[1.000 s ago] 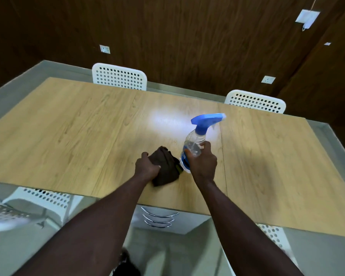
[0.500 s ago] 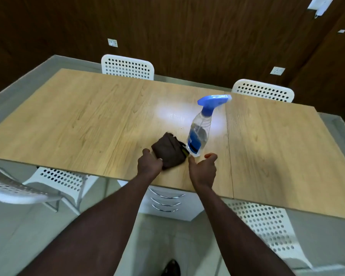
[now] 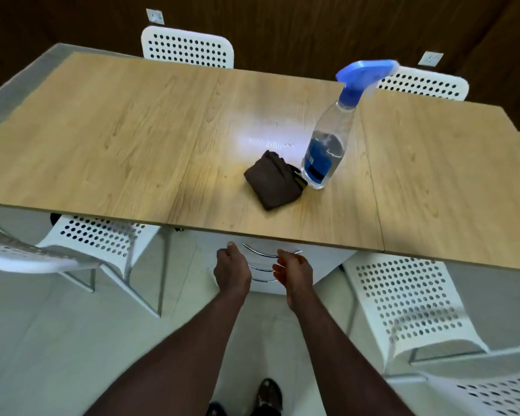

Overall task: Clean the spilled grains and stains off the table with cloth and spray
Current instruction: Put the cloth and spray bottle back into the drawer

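Observation:
A folded dark brown cloth (image 3: 272, 184) lies on the wooden table (image 3: 132, 139) near its front edge. Right beside it stands a clear spray bottle (image 3: 327, 145) with a blue trigger head and blue label, upright, touching or almost touching the cloth. My left hand (image 3: 231, 270) and my right hand (image 3: 293, 270) hang below the table's front edge, apart from both objects. Their fingers are loosely curled and hold nothing. No grains or stains show on the tabletop; a bright light reflection sits behind the cloth.
White perforated chairs stand at the far side (image 3: 188, 48) (image 3: 424, 84) and at the near side (image 3: 99, 235) (image 3: 409, 298). A white drawer unit with metal handles (image 3: 261, 255) sits under the table, just behind my hands. My feet (image 3: 267, 396) are on the pale floor.
My left hand has let go of the cloth and my right hand of the bottle. Both hands pulled back off the table and dropped below its edge. The view stepped back.

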